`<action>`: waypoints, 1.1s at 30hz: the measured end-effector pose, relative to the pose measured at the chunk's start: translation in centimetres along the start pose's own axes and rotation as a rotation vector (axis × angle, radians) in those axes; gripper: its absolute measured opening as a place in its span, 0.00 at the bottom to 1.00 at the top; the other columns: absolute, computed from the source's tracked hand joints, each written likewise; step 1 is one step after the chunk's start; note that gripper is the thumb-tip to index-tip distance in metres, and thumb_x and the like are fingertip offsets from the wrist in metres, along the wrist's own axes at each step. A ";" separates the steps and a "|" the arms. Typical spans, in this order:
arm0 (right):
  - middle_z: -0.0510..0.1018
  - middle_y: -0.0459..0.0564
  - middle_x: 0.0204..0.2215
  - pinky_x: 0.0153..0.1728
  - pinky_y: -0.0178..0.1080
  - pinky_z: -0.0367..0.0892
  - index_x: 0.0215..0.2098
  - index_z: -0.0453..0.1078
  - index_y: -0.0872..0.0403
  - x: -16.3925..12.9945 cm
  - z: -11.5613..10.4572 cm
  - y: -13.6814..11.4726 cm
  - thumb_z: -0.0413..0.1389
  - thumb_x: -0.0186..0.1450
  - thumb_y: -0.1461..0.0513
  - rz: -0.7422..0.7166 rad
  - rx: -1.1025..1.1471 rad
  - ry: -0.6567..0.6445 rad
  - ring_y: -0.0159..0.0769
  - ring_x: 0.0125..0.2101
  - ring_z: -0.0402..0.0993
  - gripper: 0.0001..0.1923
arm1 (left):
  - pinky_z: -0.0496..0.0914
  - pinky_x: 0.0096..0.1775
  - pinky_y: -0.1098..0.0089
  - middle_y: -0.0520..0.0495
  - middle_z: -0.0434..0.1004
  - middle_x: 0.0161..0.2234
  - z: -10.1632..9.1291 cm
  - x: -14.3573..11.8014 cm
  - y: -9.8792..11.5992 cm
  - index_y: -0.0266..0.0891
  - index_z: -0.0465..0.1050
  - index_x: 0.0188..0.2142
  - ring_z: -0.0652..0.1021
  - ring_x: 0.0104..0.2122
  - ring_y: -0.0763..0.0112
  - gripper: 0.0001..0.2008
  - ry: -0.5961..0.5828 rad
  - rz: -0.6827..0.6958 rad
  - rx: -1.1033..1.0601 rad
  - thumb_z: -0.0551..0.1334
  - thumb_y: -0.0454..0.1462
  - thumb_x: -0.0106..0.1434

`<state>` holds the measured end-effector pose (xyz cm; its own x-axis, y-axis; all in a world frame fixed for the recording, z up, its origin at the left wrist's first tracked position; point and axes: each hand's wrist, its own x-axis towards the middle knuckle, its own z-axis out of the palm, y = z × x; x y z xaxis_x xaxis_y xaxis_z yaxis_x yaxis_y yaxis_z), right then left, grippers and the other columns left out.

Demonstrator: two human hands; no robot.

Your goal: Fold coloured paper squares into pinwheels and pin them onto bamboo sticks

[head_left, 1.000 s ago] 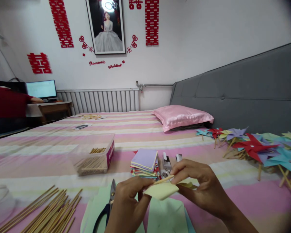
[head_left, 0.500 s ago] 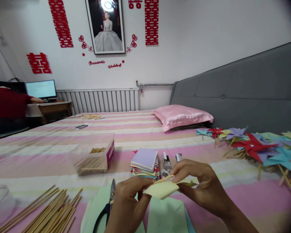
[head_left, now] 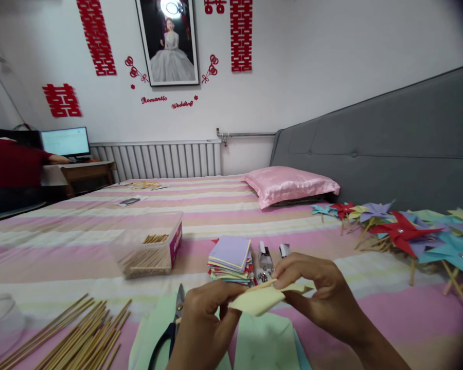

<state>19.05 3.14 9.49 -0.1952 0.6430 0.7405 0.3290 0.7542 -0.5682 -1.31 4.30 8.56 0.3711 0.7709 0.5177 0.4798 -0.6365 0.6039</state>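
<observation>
A pale yellow paper pinwheel (head_left: pixel 259 301) is held between my two hands over the bed, with a thin wooden stick (head_left: pixel 262 285) lying along its far side. My left hand (head_left: pixel 210 318) pinches the paper's left end. On the other side, my right hand (head_left: pixel 320 290) grips the stick's end and the paper between thumb and fingers. Below lie pale green paper sheets (head_left: pixel 265 344). Scissors (head_left: pixel 170 334) with dark handles rest beside my left hand, partly hidden by it. A stack of coloured paper squares (head_left: pixel 230 254) sits just beyond my hands.
Loose wooden sticks (head_left: pixel 81 336) lie at front left, behind them a clear plastic box (head_left: pixel 150 252) of sticks. Small metal parts in packs (head_left: pixel 265 257) stand by the paper stack. Finished pinwheels (head_left: pixel 401 234) crowd the right. A pink pillow (head_left: pixel 289 185) lies farther back. A person in red (head_left: pixel 15 162) sits far left.
Hardly anything differs. My right fingers have shifted very slightly on the stick, and both hands keep their hold on the paper.
</observation>
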 end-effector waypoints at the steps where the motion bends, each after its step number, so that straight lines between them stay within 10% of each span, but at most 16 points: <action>1: 0.77 0.49 0.26 0.28 0.34 0.67 0.26 0.72 0.53 0.0 0.0 0.0 0.59 0.54 0.65 0.001 -0.002 0.001 0.35 0.28 0.73 0.02 | 0.64 0.27 0.76 0.53 0.79 0.25 0.0 0.0 0.0 0.43 0.76 0.32 0.74 0.23 0.75 0.13 -0.001 0.001 0.003 0.57 0.27 0.52; 20: 0.73 0.45 0.24 0.25 0.32 0.63 0.27 0.65 0.53 -0.2 0.3 -0.3 0.58 0.54 0.65 0.085 -0.123 0.051 0.31 0.24 0.68 0.05 | 0.63 0.26 0.76 0.51 0.78 0.24 0.5 0.0 0.2 0.42 0.77 0.34 0.73 0.22 0.75 0.12 -0.024 -0.018 -0.057 0.58 0.30 0.54; 33: 0.70 0.45 0.25 0.29 0.33 0.65 0.29 0.64 0.54 0.1 0.3 0.6 0.56 0.54 0.64 0.399 -0.021 0.083 0.33 0.28 0.67 0.05 | 0.62 0.26 0.76 0.50 0.77 0.25 1.6 0.5 -0.1 0.39 0.75 0.31 0.71 0.24 0.72 0.11 -0.114 -0.195 -0.112 0.54 0.38 0.59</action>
<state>18.95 3.68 9.16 0.0267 0.8713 0.4901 0.3823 0.4441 -0.8103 0.06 4.73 7.81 0.3704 0.8731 0.3171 0.4623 -0.4694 0.7523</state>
